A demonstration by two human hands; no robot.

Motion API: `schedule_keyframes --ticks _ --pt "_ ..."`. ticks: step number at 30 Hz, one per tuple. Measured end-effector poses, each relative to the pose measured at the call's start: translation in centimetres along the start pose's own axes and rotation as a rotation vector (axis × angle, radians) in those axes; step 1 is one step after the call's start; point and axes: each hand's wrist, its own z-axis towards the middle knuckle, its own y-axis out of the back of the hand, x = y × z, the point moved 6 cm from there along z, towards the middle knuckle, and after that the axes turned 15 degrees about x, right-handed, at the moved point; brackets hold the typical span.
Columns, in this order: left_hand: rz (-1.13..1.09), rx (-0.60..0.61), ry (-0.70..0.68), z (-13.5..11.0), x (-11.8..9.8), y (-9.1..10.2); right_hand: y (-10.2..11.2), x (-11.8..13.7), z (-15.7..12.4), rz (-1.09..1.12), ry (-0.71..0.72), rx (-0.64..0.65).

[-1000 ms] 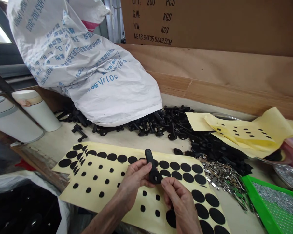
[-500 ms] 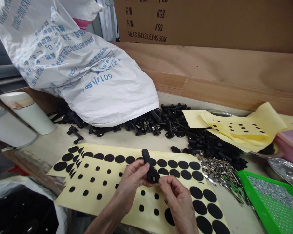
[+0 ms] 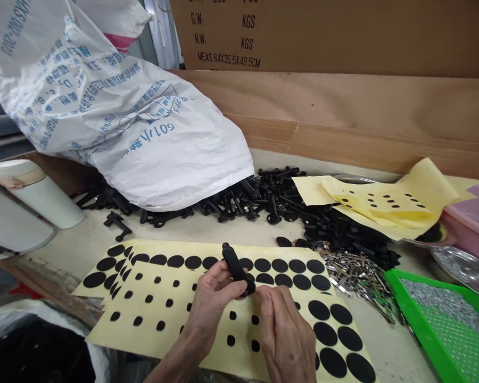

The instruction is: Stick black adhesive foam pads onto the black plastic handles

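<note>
My left hand [image 3: 211, 303] pinches a black plastic handle part [image 3: 235, 266] near its lower end, holding it tilted above yellow backing sheets [image 3: 159, 319] that carry black round stickers, large and small. My right hand [image 3: 283, 332] is closed in a pinch with its fingertips against the same lower end of the part; whether a sticker sits under them is hidden.
A white woven sack [image 3: 115, 117] spills a heap of black plastic parts [image 3: 287, 205] across the bench. Used yellow sheets [image 3: 387, 205] lie at right, beside metal clips [image 3: 359, 279], a green tray [image 3: 443, 319], a pink tub [image 3: 473, 218] and a white cup [image 3: 35, 191].
The black part has turned in my left hand, its lower end now covered by my right fingertips. The view has drifted right and down slightly.
</note>
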Motion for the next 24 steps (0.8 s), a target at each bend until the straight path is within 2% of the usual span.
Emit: schedule_keyframes --ticks 4,6,8,12,16,19,24 --pt "-0.018 -0.03 -0.01 -0.2 -0.2 0.1 -0.2 0.1 0.0 -0.374 0.074 0.005" --pt "-0.043 -0.022 -0.031 -0.2 -0.2 0.1 0.0 -0.7 0.2 -0.451 0.073 0.016" --pt "-0.063 -0.008 -0.022 -0.1 -0.1 0.1 0.4 -1.7 0.5 -0.33 0.056 0.059" --pt "-0.1 0.054 0.006 0.2 0.3 -0.2 0.8 -2.6 1.4 0.256 -0.03 0.197" --pt "-0.162 0.084 -0.006 0.4 0.5 -0.3 -0.8 -1.6 2.2 0.612 -0.118 0.308" --pt "-0.192 0.118 -0.009 0.5 0.7 -0.1 -1.7 -1.4 2.3 0.708 -0.114 0.331" --pt "-0.173 0.161 -0.029 0.5 0.7 -0.4 -1.6 -1.6 1.7 0.705 -0.062 0.306"
